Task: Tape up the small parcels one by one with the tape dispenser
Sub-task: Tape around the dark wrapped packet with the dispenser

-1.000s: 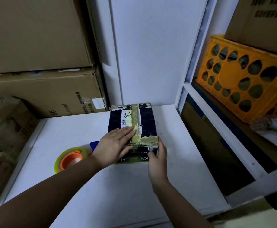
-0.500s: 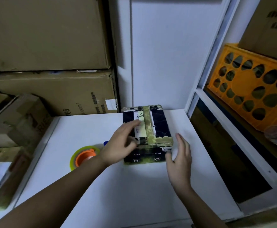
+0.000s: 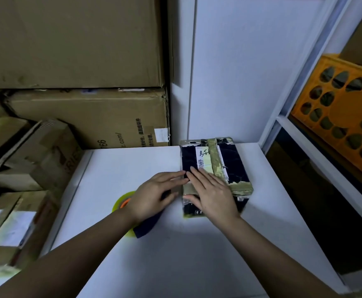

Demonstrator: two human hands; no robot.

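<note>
A small dark parcel (image 3: 236,162) with a white label and strips of brownish tape lies on the white table (image 3: 186,254), near the back wall. My right hand (image 3: 213,193) lies flat on the parcel's near left part, fingers straight, thumb over the front edge. My left hand (image 3: 154,194) rests just left of the parcel, its straight fingertips touching the parcel's left side. Under my left wrist sits the tape dispenser (image 3: 124,201), a yellow-green roll with an orange core and a dark blue handle; most of it is hidden.
Large cardboard boxes (image 3: 79,117) are stacked behind the table at the left. Smaller boxes (image 3: 18,203) crowd its left edge. A white shelf frame (image 3: 304,151) stands at the right, with an orange crate (image 3: 343,117) on it.
My right hand moved from the parcel's right front corner onto its top left. My left hand slid off the top to the parcel's left side. The camera shifted leftwards.
</note>
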